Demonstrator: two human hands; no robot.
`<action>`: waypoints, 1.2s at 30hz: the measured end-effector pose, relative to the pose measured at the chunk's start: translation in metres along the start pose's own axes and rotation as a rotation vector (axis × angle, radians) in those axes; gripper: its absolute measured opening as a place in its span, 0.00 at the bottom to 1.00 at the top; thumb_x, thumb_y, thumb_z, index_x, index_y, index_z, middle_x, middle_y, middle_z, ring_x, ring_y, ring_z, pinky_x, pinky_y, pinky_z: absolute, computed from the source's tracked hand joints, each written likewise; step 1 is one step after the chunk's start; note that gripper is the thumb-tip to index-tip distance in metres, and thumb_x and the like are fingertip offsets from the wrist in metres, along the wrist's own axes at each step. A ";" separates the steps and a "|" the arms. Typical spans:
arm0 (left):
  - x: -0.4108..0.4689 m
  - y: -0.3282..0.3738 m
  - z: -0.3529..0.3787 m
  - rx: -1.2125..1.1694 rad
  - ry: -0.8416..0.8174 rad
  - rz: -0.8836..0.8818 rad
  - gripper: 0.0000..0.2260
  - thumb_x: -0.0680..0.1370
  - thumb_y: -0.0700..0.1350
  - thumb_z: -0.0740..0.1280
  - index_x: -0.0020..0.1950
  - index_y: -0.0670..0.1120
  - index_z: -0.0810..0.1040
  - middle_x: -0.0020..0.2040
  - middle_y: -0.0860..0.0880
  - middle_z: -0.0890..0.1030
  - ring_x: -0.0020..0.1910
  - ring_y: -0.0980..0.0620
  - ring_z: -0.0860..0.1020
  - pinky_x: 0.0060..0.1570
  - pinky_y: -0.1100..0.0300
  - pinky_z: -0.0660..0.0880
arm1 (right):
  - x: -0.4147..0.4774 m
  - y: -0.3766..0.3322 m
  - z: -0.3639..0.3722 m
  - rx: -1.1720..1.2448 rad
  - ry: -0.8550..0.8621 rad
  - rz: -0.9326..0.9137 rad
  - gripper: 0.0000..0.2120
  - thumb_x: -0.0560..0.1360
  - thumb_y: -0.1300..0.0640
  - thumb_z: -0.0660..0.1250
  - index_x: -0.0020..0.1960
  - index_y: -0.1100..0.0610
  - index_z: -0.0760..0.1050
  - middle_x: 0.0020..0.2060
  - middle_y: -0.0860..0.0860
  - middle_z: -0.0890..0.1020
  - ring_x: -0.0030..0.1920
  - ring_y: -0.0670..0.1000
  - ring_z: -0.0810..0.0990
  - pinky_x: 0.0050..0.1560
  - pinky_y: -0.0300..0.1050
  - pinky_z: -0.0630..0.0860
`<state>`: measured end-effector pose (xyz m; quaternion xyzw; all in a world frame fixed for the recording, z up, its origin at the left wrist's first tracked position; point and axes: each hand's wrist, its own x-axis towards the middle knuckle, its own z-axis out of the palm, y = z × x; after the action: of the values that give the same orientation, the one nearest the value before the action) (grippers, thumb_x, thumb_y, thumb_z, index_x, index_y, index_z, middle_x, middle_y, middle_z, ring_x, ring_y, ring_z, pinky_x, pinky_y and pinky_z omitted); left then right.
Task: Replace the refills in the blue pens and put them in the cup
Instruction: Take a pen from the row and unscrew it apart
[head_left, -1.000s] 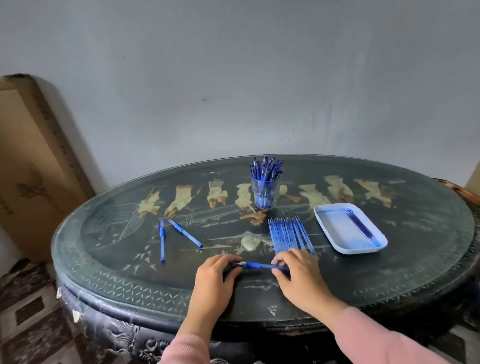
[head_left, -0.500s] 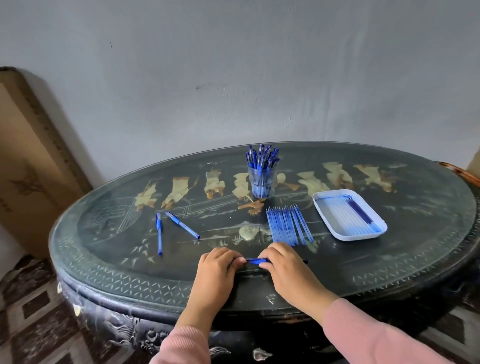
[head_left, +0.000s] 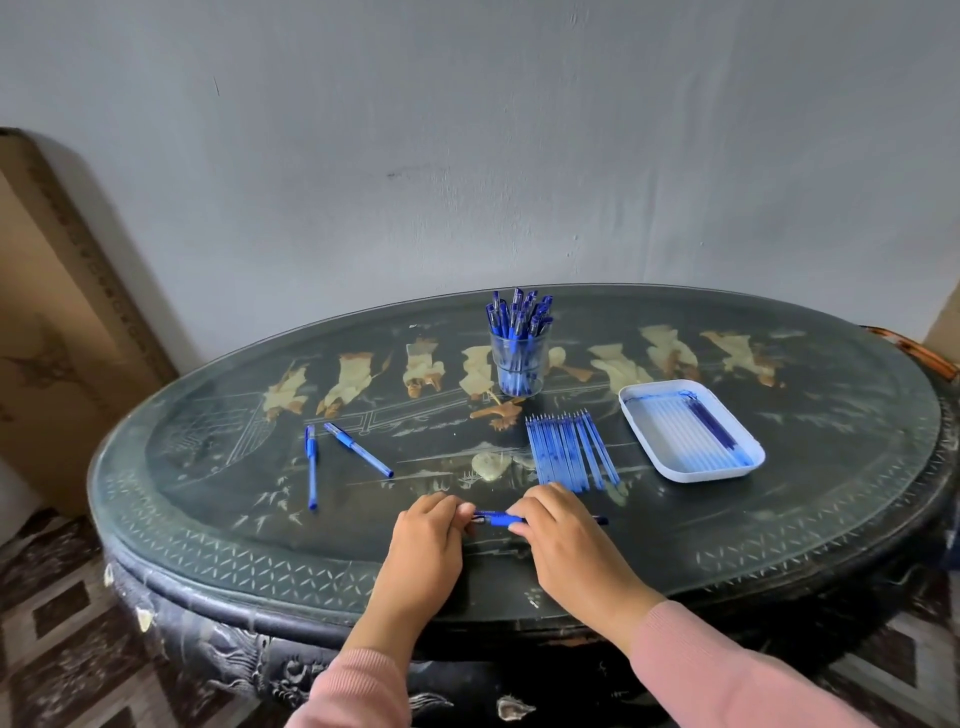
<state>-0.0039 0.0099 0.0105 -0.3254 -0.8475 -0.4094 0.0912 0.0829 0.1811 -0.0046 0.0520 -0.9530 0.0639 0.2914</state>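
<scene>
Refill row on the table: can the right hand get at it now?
Probably yes: the refill row lies just beyond the right hand, nothing between, though it grips a pen.

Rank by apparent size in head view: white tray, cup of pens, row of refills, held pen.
1. white tray
2. row of refills and cup of pens, too alike to rank
3. held pen, mostly covered

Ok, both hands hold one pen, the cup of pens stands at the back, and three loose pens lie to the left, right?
Not three. The head view shows two: a straight pen and a slanted pen. The left hand and right hand do hold one blue pen, with the cup at the back.
</scene>
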 end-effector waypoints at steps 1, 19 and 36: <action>0.001 -0.002 -0.003 -0.025 0.042 -0.073 0.20 0.81 0.54 0.54 0.34 0.47 0.73 0.34 0.54 0.74 0.36 0.51 0.73 0.43 0.56 0.70 | -0.001 0.002 0.000 0.026 0.022 0.032 0.04 0.79 0.58 0.63 0.50 0.54 0.76 0.45 0.46 0.75 0.45 0.46 0.73 0.48 0.39 0.75; 0.003 -0.014 0.001 0.136 0.149 -0.182 0.04 0.73 0.43 0.75 0.46 0.51 0.84 0.44 0.53 0.80 0.48 0.47 0.77 0.50 0.51 0.71 | -0.003 0.004 0.002 -0.027 0.035 0.227 0.03 0.76 0.58 0.69 0.48 0.53 0.77 0.43 0.47 0.74 0.42 0.48 0.73 0.42 0.43 0.77; 0.000 0.000 0.015 0.167 0.127 0.163 0.02 0.73 0.49 0.73 0.44 0.54 0.81 0.42 0.62 0.80 0.48 0.63 0.72 0.49 0.60 0.60 | 0.000 0.003 0.000 0.092 -0.033 0.119 0.08 0.81 0.54 0.55 0.52 0.51 0.73 0.47 0.44 0.74 0.47 0.45 0.71 0.51 0.40 0.73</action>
<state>-0.0020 0.0213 0.0011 -0.3577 -0.8419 -0.3486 0.2045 0.0830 0.1837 -0.0049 0.0099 -0.9552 0.1240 0.2686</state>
